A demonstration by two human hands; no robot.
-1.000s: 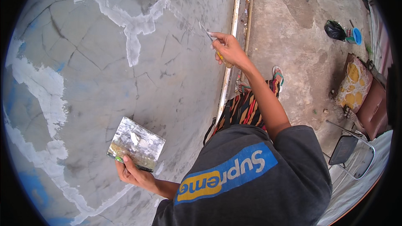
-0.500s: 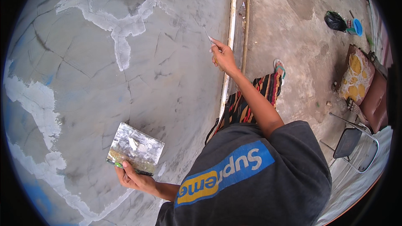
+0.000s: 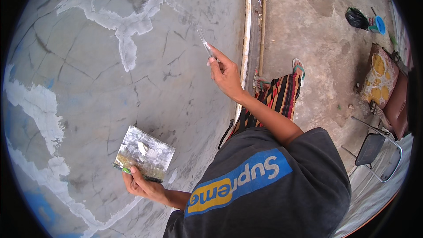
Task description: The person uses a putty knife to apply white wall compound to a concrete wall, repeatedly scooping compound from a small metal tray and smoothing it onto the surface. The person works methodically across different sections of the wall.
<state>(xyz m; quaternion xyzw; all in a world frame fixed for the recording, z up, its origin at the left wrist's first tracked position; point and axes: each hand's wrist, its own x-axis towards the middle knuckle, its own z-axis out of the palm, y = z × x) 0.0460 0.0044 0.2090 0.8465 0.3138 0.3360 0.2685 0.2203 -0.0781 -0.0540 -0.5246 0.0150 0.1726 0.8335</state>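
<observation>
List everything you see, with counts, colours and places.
Wall: one, grey, left
Patches: several, whitish, on wall
Ground: one, brownish, right
Board: one, greyish, lower left
Paste: one lump, white, on board
Thin tool: one, greyish, upper centre
Pole: one, tan, beside wall
Bag: one, black, upper right
Bucket: one, blue, beside bag
Seat: one, brown, far right
Chair: one, black, lower right
Sandals: two, green-strapped, near centre
Striped garment: one, multicoloured, near centre
Shirt: one, charcoal, bottom centre
Left hand: one, bare, gripping board
Right hand: one, bare, holding tool

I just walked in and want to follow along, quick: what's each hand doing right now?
Left hand: closed on the edge of a smeared flat board.
Right hand: closed around a thin tool.
</observation>
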